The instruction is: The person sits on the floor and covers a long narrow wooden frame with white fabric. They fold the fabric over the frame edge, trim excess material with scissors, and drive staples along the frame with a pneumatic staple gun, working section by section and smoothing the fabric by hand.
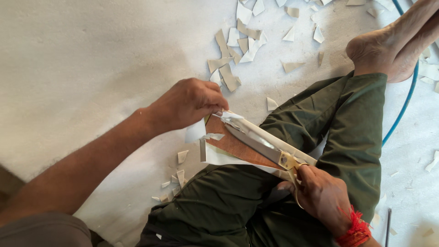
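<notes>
I sit on a pale floor with a narrow brown board (235,145) across my lap, its white covering partly torn away. My left hand (190,103) pinches a curled strip of white film (231,118) at the board's far end. My right hand (322,194), with a red thread at the wrist, grips the yellowish handle of a flat metal blade (258,139) that lies along the board's edge. My legs are in dark green trousers (347,132), and my bare foot (393,43) is at the upper right.
Several torn beige and white scraps (238,50) lie scattered on the floor beyond the board, with more (176,178) beside my left knee. A blue hose (407,100) curves past my foot at the right. A thin dark rod (388,226) lies at the lower right.
</notes>
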